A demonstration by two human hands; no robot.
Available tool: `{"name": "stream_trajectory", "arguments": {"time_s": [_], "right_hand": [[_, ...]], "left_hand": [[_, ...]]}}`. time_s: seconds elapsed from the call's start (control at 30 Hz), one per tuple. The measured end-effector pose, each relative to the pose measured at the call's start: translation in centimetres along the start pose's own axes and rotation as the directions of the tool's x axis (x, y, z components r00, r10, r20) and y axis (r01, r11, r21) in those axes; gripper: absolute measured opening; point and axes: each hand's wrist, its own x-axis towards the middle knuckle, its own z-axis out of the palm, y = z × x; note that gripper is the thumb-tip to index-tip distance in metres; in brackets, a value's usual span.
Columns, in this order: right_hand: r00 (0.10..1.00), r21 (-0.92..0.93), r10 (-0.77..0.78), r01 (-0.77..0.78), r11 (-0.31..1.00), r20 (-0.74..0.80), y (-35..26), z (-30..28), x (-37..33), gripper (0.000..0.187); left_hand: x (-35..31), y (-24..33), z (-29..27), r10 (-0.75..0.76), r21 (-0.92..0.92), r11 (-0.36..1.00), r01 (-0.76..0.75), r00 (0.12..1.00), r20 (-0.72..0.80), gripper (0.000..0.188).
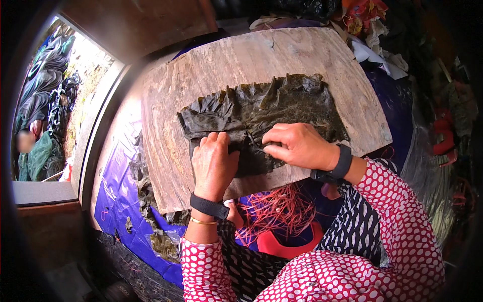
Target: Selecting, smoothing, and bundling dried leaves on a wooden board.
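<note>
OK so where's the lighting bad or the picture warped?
Head view, left: daylight washes out the ground outside and glares on the purple sheet; head view, right: clutter sinks into shadow; head view, rim: black corners, bent edges; head view, centre: left hand, right hand and dark sheet look fairly sharp.

The 1 view comes from the left of 2 wide fisheye cameras worn side by side on the head. It looks steeply down and forward over the lap (352, 231), both sleeves (402, 201) entering along the lower part. The left hand (214, 161) and right hand (302, 146) sit near its middle, close to the lens; the board (251, 55) reaches beyond them. Black rims the field. At far left, past a pale frame (86, 146), it takes in netting (40, 158) farther off.
</note>
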Motion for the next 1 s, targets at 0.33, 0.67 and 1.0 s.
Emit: {"name": "stream_trajectory", "arguments": {"time_s": [0.33,0.67,1.0], "right_hand": [[0.999,-0.213,0.008,0.002,0.977,0.046,0.1,2.1,-0.2,0.017],[0.998,-0.004,0.062,-0.063,0.998,-0.033,-1.1,0.9,1.2,0.014],[0.990,0.209,0.002,0.028,0.978,-0.142,-1.8,1.7,2.8,0.011]], "left_hand": [[0.2,0.4,0.1,0.021,0.008,1.000,-0.020,1.000,-0.003,0.017],[0.4,0.0,-0.6,0.011,-0.137,0.990,-0.023,0.996,-0.088,0.008],[0.6,0.9,-1.3,0.032,-0.046,0.998,-0.045,0.968,-0.251,0.032]]}}
